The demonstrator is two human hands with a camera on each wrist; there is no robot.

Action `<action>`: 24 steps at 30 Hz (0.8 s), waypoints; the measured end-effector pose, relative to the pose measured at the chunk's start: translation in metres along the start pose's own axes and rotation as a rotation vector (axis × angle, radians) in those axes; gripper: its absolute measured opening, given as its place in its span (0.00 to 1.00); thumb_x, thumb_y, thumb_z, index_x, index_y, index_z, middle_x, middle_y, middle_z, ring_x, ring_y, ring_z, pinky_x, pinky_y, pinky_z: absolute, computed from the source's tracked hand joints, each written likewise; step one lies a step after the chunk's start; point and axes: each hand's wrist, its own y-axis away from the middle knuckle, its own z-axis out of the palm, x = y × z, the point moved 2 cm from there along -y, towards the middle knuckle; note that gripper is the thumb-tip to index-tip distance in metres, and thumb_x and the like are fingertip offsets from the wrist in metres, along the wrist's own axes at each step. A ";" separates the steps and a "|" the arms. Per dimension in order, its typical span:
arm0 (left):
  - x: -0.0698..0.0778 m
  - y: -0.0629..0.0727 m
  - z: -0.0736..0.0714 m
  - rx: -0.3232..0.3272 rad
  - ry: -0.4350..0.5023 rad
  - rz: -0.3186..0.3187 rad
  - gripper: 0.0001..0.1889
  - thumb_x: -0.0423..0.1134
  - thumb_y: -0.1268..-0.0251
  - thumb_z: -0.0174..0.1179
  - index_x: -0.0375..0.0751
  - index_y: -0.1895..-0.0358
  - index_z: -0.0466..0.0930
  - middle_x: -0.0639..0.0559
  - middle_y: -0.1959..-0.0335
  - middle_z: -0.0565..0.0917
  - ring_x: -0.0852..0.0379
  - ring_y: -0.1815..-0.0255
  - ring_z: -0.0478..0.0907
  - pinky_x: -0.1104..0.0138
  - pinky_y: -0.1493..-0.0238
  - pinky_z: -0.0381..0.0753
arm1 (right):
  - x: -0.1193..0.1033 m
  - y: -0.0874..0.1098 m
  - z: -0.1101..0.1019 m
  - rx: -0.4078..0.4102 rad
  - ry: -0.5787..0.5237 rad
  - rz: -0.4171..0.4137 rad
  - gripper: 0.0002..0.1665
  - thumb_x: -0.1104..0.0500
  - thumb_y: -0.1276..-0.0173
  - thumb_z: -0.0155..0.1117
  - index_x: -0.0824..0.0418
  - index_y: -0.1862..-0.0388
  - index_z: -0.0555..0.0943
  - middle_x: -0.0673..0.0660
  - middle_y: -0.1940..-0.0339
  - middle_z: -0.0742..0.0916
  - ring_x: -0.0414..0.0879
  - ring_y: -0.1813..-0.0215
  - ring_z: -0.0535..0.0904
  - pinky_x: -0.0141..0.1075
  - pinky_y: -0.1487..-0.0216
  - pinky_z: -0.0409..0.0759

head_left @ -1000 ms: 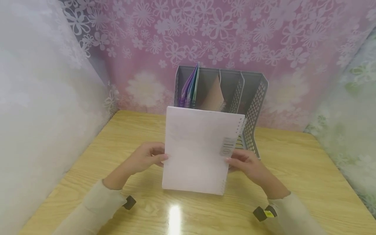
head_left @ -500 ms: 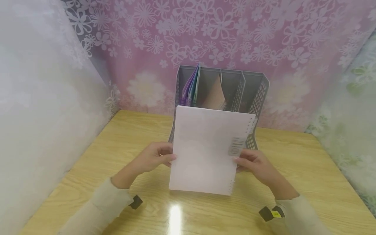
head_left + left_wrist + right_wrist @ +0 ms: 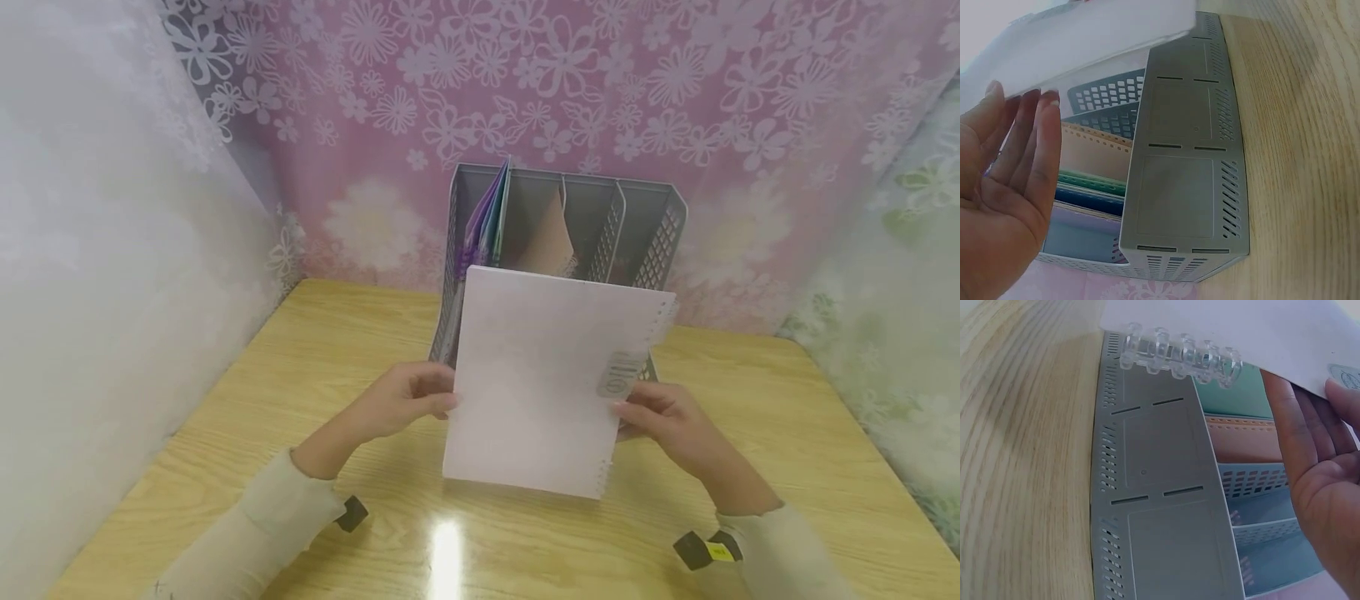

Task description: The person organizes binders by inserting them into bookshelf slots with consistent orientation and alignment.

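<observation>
A white ring-bound notebook [image 3: 540, 375] is held up over the table, its rings along the right edge and a grey printed label near that edge. My left hand [image 3: 397, 404] pinches its left edge, thumb in front and fingers behind. With the same grip my right hand [image 3: 675, 425] holds the right edge. In the right wrist view, clear plastic rings [image 3: 1179, 353] show at the notebook's corner. Behind it stands a grey file organizer [image 3: 1175, 194] with several compartments. Purple and green notebooks [image 3: 483, 221] lean in its leftmost slot, and a tan notebook [image 3: 551, 242] leans in the second.
A wooden table [image 3: 360, 325] lies under everything. A pink flowered curtain [image 3: 360, 108] hangs right behind the organizer, with pale cloth [image 3: 97, 250] at the left and green-flowered cloth [image 3: 885, 333] at the right. The organizer's two right slots show no items above the notebook.
Both hands have carried the white notebook to the right, so it now overlaps more of the organizer's right side. It tilts slightly more. The grips stay the same.
</observation>
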 end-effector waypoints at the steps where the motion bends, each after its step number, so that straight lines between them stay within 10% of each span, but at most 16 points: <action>1: -0.001 0.000 -0.001 0.015 -0.015 -0.020 0.13 0.35 0.31 0.59 0.30 0.50 0.78 0.40 0.58 0.84 0.50 0.61 0.83 0.60 0.56 0.85 | 0.000 0.001 -0.001 0.011 0.003 -0.002 0.23 0.78 0.28 0.46 0.73 0.36 0.72 0.54 0.42 0.84 0.51 0.50 0.85 0.47 0.59 0.86; 11: -0.025 -0.007 -0.015 0.358 -0.185 -0.121 0.18 0.42 0.33 0.62 0.36 0.44 0.77 0.44 0.49 0.82 0.48 0.49 0.79 0.57 0.50 0.82 | -0.006 0.005 -0.008 0.069 -0.065 -0.036 0.25 0.79 0.28 0.43 0.66 0.38 0.76 0.52 0.46 0.86 0.46 0.52 0.85 0.40 0.60 0.86; 24: -0.054 -0.016 -0.020 0.325 -0.181 -0.180 0.40 0.47 0.33 0.63 0.50 0.23 0.51 0.36 0.27 0.60 0.36 0.30 0.63 0.46 0.34 0.68 | -0.015 0.014 -0.019 0.177 -0.125 -0.077 0.22 0.79 0.27 0.42 0.64 0.50 0.81 0.52 0.57 0.88 0.44 0.60 0.86 0.37 0.61 0.86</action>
